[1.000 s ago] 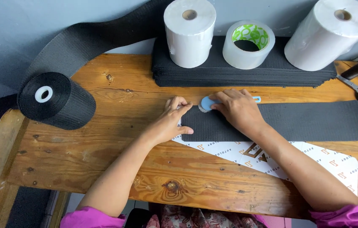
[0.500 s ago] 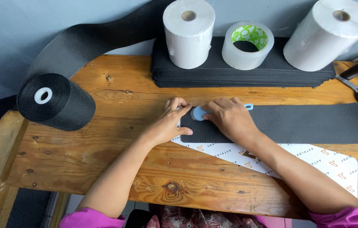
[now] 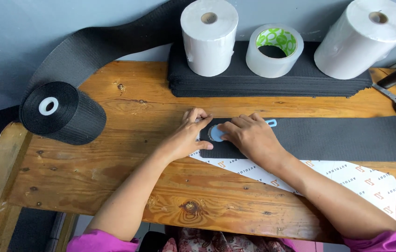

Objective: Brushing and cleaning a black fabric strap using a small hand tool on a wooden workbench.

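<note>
Head view: the right hand (image 3: 254, 140) presses a small light-blue plastic roller tool (image 3: 216, 133) onto the left end of a flat black textured strip (image 3: 328, 138) lying on the wooden tabletop (image 3: 114, 163); its fingers are closed over the tool. The left hand (image 3: 186, 140) rests open, fingertips pinning the strip's end. A white printed backing sheet (image 3: 347, 175) lies underneath. Risk, as judged: uneven pressure could shift the strip askew; the left fingertips sit close to the tool's path.
</note>
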